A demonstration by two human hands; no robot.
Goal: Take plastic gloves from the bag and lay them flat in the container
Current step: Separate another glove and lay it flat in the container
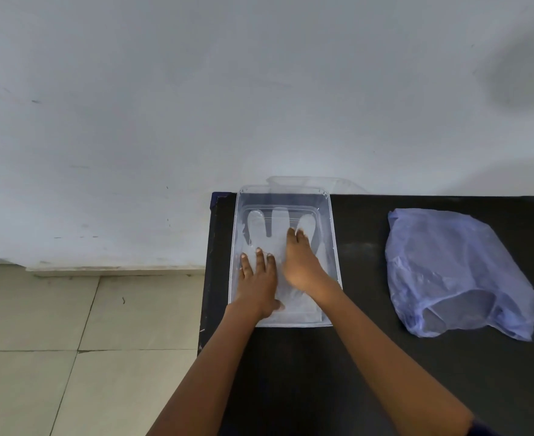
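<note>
A clear plastic container (333,234) stands at the left end of the black table. Inside it a translucent plastic glove (259,226) lies flat, its fingers pointing away from me. My left hand (258,286) rests palm down on the glove's lower left part, fingers spread. My right hand (302,265) presses flat on the glove's middle, fingertips near the base of its fingers. Neither hand grips anything. A crumpled blue plastic bag (454,265) lies on the table to the right, its mouth facing me.
A clear lid (306,181) leans against the white wall behind the container. The black table (363,357) ends close to the container's left side, with tiled floor (86,341) below.
</note>
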